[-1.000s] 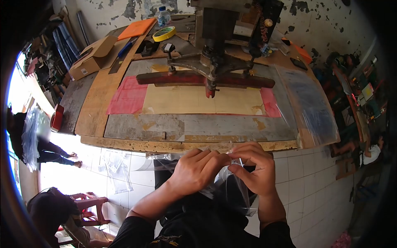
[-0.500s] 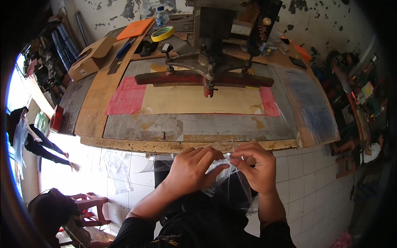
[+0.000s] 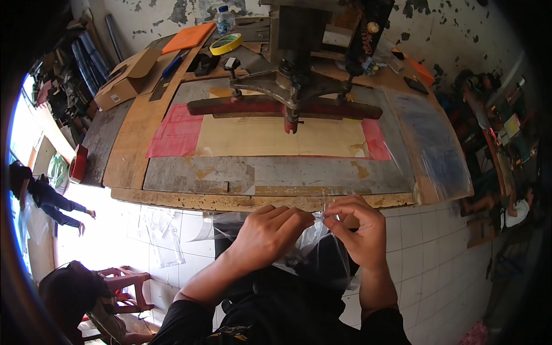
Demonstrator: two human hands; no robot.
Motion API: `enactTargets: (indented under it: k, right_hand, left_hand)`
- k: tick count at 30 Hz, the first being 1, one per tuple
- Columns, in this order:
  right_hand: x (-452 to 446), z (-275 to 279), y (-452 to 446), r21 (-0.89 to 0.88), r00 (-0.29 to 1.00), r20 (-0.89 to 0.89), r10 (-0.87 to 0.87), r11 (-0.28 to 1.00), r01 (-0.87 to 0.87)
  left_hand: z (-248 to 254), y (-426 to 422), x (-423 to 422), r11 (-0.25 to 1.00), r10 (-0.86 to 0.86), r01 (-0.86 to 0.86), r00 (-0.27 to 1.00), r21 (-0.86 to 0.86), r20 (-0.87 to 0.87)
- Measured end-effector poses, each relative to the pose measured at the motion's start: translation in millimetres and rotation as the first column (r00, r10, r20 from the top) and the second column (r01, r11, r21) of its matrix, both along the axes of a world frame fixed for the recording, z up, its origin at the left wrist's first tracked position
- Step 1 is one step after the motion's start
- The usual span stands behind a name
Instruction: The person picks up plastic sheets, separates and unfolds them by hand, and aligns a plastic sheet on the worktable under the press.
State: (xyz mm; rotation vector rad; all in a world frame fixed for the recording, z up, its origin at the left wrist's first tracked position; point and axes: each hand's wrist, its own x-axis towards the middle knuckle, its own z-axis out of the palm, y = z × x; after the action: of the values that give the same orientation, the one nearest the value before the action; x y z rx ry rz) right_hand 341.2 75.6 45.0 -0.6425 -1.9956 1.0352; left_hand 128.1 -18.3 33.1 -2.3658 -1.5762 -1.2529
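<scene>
Just in front of the table's near edge, my left hand [image 3: 270,237] and my right hand [image 3: 361,229] meet over a clear plastic sheet [image 3: 322,253]. The fingers of my left hand are closed on the plastic. Thumb and fingertips of my right hand pinch it close by, and a thin fold rises between the two hands. The sheet hangs down over my lap, partly hidden by my hands. Beyond them stands a press with a dark red bar [image 3: 247,109], above a yellowish sheet [image 3: 276,141] with pink ends.
The worktable [image 3: 195,175] carries a cardboard box [image 3: 127,80], yellow tape roll [image 3: 226,44], water bottle [image 3: 225,22] and clear sheets [image 3: 431,146] at right. Plastic pieces [image 3: 165,241] lie on the tiled floor. A person [image 3: 49,198] walks at left; another sits beside a red stool [image 3: 129,287].
My hands stay close together on the plastic; the left has rolled slightly so its thumb is now hidden. The person at far left has shifted position.
</scene>
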Motion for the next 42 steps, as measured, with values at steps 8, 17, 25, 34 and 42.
enactTargets:
  k: [8,17,25,34,42]
  right_hand:
    - [-4,-3,1,-0.018,0.999,-0.015,-0.031,0.999,0.030]
    - [-2,-4,4,0.001,1.000,0.008,-0.008,1.000,0.008]
    - [-4,-1,-1,-0.129,1.000,-0.017,-0.014,0.992,0.012]
    - [4,-23,9,-0.100,0.969,-0.219,-0.111,0.991,0.091]
    - [11,-54,54,0.043,0.903,-0.389,-0.183,0.975,0.216]
  left_hand:
    - [-6,-1,-3,0.999,-0.015,0.013,0.999,-0.044,-0.051]
    - [-2,-1,0,0.999,-0.021,0.020,0.999,-0.047,-0.031]
    - [-2,2,3,0.999,0.008,-0.009,1.000,-0.043,-0.009]
    - [-6,-6,-2,0.983,0.136,-0.138,0.990,-0.121,-0.029]
    - [15,-15,-37,0.948,0.299,-0.317,0.895,-0.002,-0.330]
